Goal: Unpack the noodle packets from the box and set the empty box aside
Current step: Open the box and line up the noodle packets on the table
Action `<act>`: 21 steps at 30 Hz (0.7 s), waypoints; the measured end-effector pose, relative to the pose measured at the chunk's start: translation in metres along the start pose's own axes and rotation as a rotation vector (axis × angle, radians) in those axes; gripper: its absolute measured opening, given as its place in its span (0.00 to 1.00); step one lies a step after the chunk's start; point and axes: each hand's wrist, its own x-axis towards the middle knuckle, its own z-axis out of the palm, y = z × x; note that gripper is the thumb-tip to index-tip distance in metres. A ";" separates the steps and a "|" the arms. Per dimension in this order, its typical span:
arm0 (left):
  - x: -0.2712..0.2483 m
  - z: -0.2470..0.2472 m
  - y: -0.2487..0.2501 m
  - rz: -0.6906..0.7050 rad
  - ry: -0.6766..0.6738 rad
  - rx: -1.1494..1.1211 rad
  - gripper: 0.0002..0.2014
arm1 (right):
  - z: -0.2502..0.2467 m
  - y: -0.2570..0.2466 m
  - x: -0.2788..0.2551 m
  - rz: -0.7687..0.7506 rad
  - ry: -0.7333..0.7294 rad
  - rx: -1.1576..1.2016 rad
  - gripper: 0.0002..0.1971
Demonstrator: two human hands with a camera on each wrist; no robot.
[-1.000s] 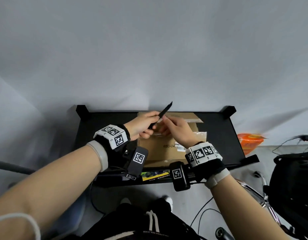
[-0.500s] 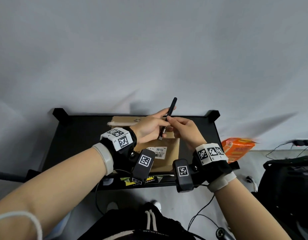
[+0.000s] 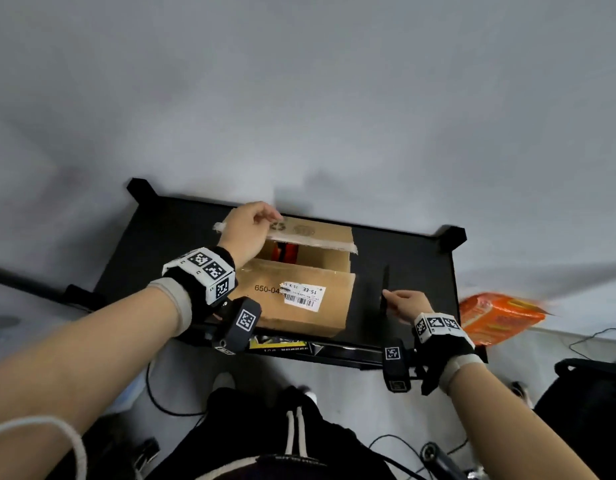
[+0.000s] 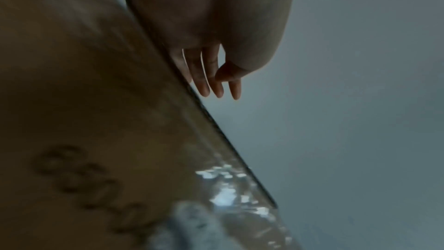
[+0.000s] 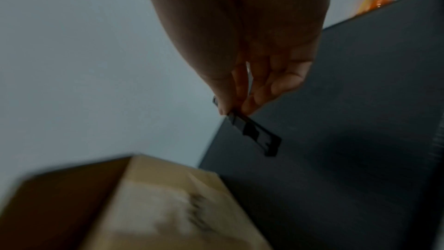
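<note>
A brown cardboard box (image 3: 299, 306) with a white shipping label stands on the black table (image 3: 182, 244). Its far flap (image 3: 317, 235) is raised a little, and orange noodle packets (image 3: 285, 252) show through the gap. My left hand (image 3: 251, 226) holds the left end of that flap, fingers over its edge; the left wrist view shows the fingers (image 4: 211, 83) beyond the box (image 4: 84, 121). To the right of the box my right hand (image 3: 403, 303) pinches a black cutter (image 3: 385, 289) low over the table. The right wrist view shows the cutter (image 5: 257, 136) in my fingertips (image 5: 247, 105).
An orange multipack (image 3: 500, 317) lies on the floor past the table's right end. Cables run over the floor near my legs, and a black bag (image 3: 593, 393) sits at the lower right. A grey wall rises right behind the table.
Both hands held the cutter above the box. Now my right hand has carried it down to the right of the box, and my left hand has gone to the far flap and raised it.
</note>
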 end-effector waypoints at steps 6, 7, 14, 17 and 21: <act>-0.004 -0.014 -0.014 0.003 0.219 0.250 0.14 | 0.026 0.007 0.010 0.084 -0.042 -0.075 0.17; -0.004 -0.017 -0.016 0.000 0.241 0.299 0.13 | 0.027 0.006 0.012 0.090 -0.038 -0.084 0.17; -0.008 -0.027 -0.035 -0.136 0.297 0.174 0.14 | 0.033 0.004 0.016 0.121 0.029 -0.217 0.14; -0.012 -0.035 -0.032 -0.180 0.396 0.046 0.15 | 0.029 -0.004 0.006 0.120 0.119 -0.241 0.15; -0.016 -0.052 -0.036 -0.350 0.356 -0.189 0.05 | 0.019 -0.026 -0.018 -0.084 0.142 0.119 0.15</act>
